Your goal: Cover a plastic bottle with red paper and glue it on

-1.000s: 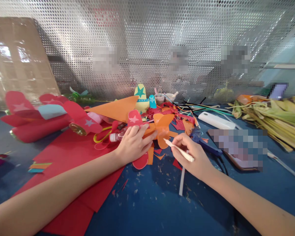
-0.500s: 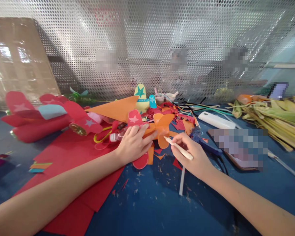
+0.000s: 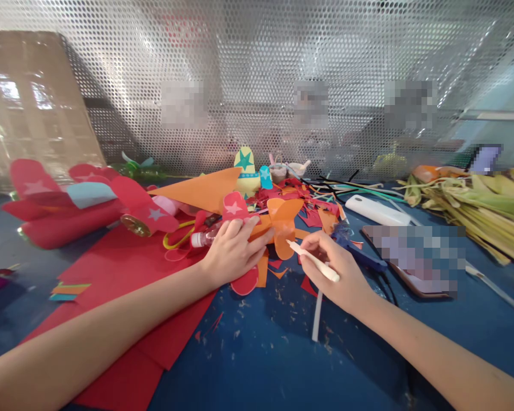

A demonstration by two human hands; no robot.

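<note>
My left hand [image 3: 235, 251] is closed over a toy plane made from a small plastic bottle [image 3: 203, 238], its capped end pointing left. Red wings [image 3: 235, 206] stick out beyond the fingers, the upper one bearing a pink star. Orange tail pieces [image 3: 285, 220] form the plane's right end. Between the thumb and fingers of my right hand [image 3: 338, 271] is a slim cream-white pen [image 3: 314, 261]. Its tip is at the lower orange tail piece; whether it touches, I cannot tell. My left palm hides the middle of the bottle.
Red paper sheets [image 3: 124, 342] lie under my left forearm. Another red plane [image 3: 75, 211] stands at the left. Paper scraps [image 3: 308, 214] are heaped behind the tail. A blue glue gun [image 3: 360, 254], a phone [image 3: 411, 262] and corn husks [image 3: 475, 200] lie to the right. A perforated metal panel [image 3: 257, 68] rises behind.
My right hand and the pen have shifted very slightly right and down. My left hand and the plane stay where they were.
</note>
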